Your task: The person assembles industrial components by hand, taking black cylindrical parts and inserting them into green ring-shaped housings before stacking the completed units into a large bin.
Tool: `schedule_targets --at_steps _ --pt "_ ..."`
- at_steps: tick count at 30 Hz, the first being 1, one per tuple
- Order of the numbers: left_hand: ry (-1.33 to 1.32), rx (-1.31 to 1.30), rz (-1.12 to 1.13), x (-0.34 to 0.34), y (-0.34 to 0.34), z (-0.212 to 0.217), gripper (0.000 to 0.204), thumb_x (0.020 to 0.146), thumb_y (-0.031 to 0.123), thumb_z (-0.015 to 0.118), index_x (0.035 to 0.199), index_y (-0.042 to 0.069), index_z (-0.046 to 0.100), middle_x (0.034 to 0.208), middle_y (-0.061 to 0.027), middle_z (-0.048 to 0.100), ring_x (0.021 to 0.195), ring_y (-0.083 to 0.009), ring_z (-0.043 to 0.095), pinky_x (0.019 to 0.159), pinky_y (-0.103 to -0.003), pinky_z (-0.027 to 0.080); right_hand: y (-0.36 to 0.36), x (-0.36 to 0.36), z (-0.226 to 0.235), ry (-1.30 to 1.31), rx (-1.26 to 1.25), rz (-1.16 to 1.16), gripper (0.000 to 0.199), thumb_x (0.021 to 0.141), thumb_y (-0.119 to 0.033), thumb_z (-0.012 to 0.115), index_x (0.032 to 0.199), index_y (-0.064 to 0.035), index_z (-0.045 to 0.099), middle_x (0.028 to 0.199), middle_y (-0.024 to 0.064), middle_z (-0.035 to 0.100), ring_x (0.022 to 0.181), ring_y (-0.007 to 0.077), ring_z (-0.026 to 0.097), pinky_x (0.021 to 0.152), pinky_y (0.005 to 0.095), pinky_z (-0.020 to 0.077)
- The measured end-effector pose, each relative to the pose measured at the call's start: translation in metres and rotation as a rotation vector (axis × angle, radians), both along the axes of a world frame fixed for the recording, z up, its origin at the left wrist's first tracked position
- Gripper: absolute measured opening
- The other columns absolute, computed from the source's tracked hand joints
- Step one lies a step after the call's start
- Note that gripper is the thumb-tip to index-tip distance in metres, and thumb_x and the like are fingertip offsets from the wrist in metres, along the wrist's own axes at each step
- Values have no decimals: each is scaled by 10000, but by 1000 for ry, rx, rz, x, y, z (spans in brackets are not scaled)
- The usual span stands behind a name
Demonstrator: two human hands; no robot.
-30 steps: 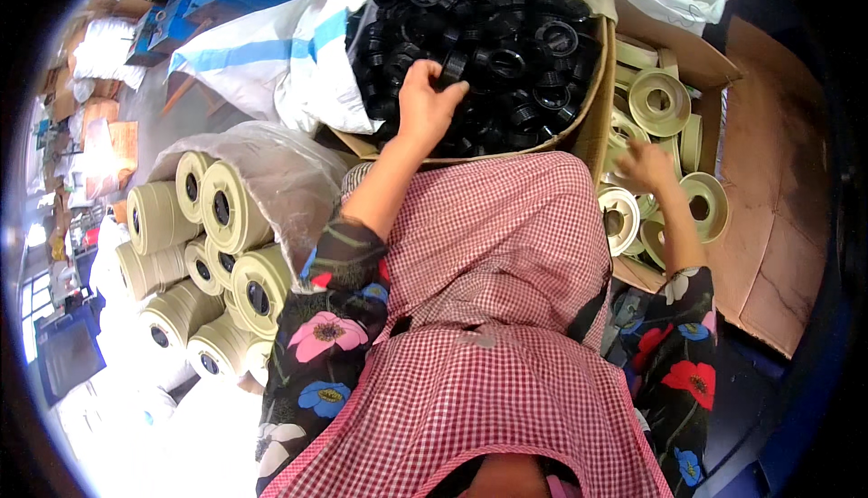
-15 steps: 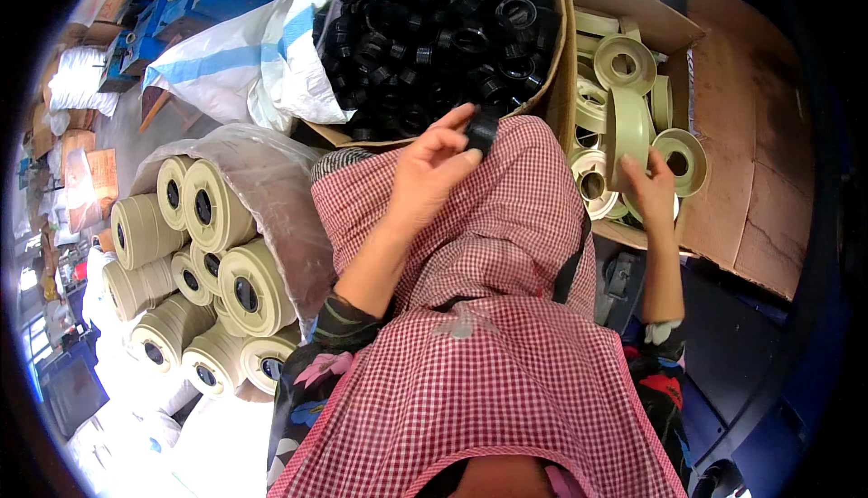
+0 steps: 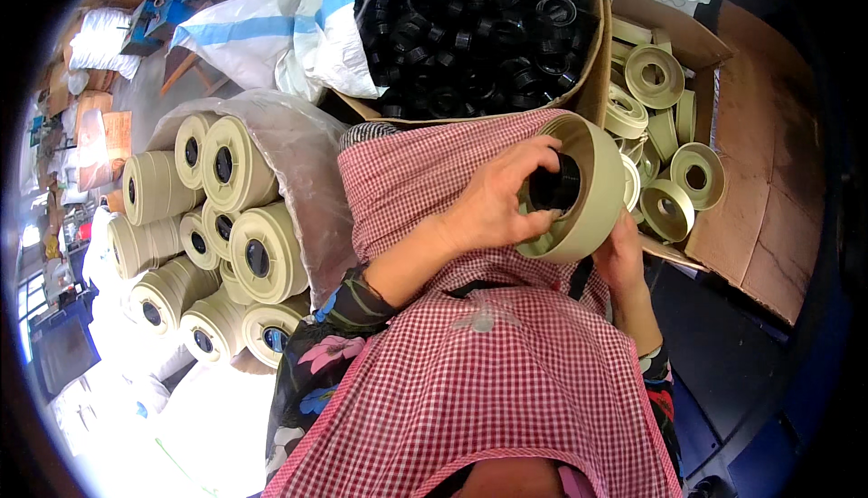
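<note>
Black insert [image 3: 553, 183] inside cream spool [image 3: 583, 192], both hands.

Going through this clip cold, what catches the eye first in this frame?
At centre, the left hand presses a black round insert into the middle of a cream spool, which the right hand steadies from below over a red checked apron. Behind them sits a cardboard box of black parts, with loose cream rings in a box to the right. A stack of finished cream spools lies at the left.
</note>
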State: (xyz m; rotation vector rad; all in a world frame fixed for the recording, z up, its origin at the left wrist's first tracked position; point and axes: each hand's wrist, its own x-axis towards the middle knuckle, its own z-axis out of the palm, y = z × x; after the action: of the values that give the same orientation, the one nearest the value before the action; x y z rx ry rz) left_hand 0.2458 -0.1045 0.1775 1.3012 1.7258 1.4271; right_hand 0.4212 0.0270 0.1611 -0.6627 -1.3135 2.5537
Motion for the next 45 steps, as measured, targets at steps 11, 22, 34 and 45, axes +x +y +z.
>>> schedule_targets --at_steps 11,22,34,45 --pt "-930 -231 -94 -3 -8 10 622 827 132 634 1357 24 327 1166 -100 531 1104 -183 513 927 -303 435 0 -23 14 314 1249 78 482 783 -74 558 1243 8 439 1318 236 409 1199 368 432 1005 427 332" --pt "-576 -220 -63 -2 0 4 614 844 137 626 1351 -10 314 1166 -110 537 1063 -173 537 888 -280 455 33 -37 19 -486 104 510 629 960 -484 289 757 15 613 483 54 522 353 108 438 357 230 360" --pt "-681 -161 134 -41 13 14 617 769 13 672 1319 14 393 1220 -98 517 1123 -178 508 964 -310 411 7 -94 9 60 761 40 440 931 -241 441 1298 -11 363 1202 161 495 1113 268 494 958 345 380" --pt "95 -235 -354 -64 9 19 703 698 83 711 1325 45 396 1326 -198 430 1207 -338 453 986 -377 402 30 -101 -26 -414 -653 427 558 900 -536 375 1153 -56 506 1034 130 605 825 263 652 621 423 570"
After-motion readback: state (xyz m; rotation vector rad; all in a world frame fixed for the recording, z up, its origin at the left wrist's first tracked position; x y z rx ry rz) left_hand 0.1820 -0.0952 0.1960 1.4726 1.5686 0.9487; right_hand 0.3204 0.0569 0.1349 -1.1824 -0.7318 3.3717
